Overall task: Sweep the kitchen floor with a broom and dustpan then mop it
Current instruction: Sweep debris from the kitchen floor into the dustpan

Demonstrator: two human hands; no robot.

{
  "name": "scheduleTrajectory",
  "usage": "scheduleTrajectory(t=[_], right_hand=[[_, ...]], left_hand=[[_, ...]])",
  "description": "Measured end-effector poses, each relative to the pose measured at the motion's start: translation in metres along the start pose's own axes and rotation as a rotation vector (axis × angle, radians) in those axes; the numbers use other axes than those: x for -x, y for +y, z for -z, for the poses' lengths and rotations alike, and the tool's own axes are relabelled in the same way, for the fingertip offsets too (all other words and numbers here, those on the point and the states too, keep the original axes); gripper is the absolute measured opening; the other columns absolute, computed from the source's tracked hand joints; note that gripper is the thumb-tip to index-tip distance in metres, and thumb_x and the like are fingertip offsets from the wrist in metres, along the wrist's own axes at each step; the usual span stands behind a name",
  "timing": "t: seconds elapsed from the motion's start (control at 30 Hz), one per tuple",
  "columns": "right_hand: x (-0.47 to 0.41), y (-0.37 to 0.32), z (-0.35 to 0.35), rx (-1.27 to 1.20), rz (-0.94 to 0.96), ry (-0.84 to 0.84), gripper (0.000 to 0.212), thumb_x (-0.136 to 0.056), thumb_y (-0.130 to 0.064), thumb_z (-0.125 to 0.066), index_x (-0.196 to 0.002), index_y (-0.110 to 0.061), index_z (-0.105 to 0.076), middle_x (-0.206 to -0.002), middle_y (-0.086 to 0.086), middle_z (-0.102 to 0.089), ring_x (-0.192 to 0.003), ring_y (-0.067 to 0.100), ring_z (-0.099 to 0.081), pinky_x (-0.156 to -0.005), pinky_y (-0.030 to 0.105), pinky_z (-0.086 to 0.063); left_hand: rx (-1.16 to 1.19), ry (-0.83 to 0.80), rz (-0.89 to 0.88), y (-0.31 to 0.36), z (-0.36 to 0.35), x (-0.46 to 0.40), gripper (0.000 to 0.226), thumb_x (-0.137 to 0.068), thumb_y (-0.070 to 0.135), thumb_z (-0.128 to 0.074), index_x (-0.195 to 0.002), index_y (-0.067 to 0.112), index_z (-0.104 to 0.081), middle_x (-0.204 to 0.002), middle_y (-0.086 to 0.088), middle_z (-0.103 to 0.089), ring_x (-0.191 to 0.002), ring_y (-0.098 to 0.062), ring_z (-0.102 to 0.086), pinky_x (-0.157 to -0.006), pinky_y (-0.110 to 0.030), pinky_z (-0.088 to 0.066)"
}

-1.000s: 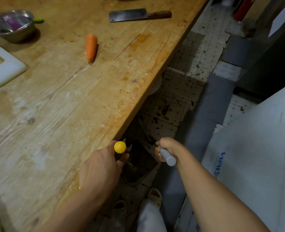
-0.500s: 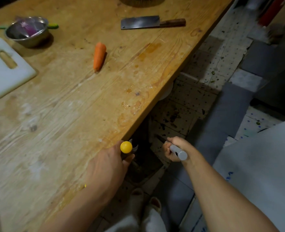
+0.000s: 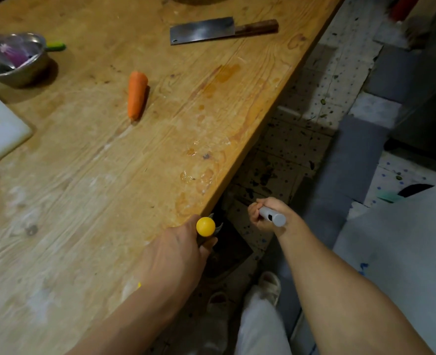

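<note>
Worn wooden table (image 3: 88, 175) filled the left of the view, its edge running diagonally above a speckled tile floor (image 3: 322, 98) littered with dark debris. On the table lay a carrot (image 3: 136, 94), a cleaver (image 3: 222, 30), a steel bowl (image 3: 15, 60) and the corner of a white cutting board (image 3: 1, 134). Left hand (image 3: 178, 254) was curled round a handle topped with a yellow knob (image 3: 205, 226), just beside the table edge. Right hand (image 3: 268, 216) gripped a grey handle end (image 3: 273, 217), fingers wrapped tight. Below both hands, a dark dustpan (image 3: 227, 254) sat on the floor; which handle belonged to it could not be told. Sandalled feet (image 3: 269, 285) stood near it.
</note>
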State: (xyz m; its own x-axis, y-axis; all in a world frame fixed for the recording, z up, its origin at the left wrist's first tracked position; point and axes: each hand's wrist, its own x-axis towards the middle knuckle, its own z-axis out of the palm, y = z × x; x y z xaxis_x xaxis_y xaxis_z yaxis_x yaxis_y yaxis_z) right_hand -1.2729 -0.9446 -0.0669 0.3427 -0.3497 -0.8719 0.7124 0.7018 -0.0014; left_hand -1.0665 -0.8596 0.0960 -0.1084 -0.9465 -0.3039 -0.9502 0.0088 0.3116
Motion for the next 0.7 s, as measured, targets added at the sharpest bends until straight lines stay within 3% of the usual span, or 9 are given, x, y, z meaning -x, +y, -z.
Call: scheduleTrajectory(t=[0.3,0.57,0.7], right_hand=[[0.005,-0.081,0.046,0.051,0.021,0.136,0.029,-0.101,-0.024,-0.037,-0.075,-0.013,-0.042,-0.040,0.000,-0.046,-0.026,0.008,-0.043,-0.031,0.009,-0.034],[0.014,-0.181,0.073,0.275,0.083,0.273,0.034,-0.102,-0.025,-0.034,-0.069,-0.017,-0.036,-0.034,-0.003,-0.038,-0.022,0.006,-0.036,-0.028,0.007,-0.028],[0.013,-0.226,0.083,0.432,0.124,0.327,0.038,-0.103,-0.025,-0.031,-0.066,-0.017,-0.033,-0.032,-0.003,-0.035,-0.021,0.006,-0.031,-0.028,0.007,-0.024]], left_hand=[[-0.059,0.012,0.018,0.055,-0.005,-0.059,0.025,-0.088,0.050,-0.053,-0.109,0.041,-0.043,-0.072,0.010,-0.057,-0.060,-0.010,-0.054,-0.042,-0.022,-0.035],[-0.047,0.032,0.052,0.119,-0.008,-0.114,0.025,-0.089,0.053,-0.049,-0.109,0.039,-0.044,-0.060,0.011,-0.047,-0.053,-0.006,-0.048,-0.040,-0.019,-0.028],[-0.014,0.059,0.087,0.143,-0.006,-0.134,0.025,-0.088,0.053,-0.049,-0.108,0.038,-0.045,-0.063,0.011,-0.049,-0.057,-0.009,-0.053,-0.042,-0.022,-0.036]])
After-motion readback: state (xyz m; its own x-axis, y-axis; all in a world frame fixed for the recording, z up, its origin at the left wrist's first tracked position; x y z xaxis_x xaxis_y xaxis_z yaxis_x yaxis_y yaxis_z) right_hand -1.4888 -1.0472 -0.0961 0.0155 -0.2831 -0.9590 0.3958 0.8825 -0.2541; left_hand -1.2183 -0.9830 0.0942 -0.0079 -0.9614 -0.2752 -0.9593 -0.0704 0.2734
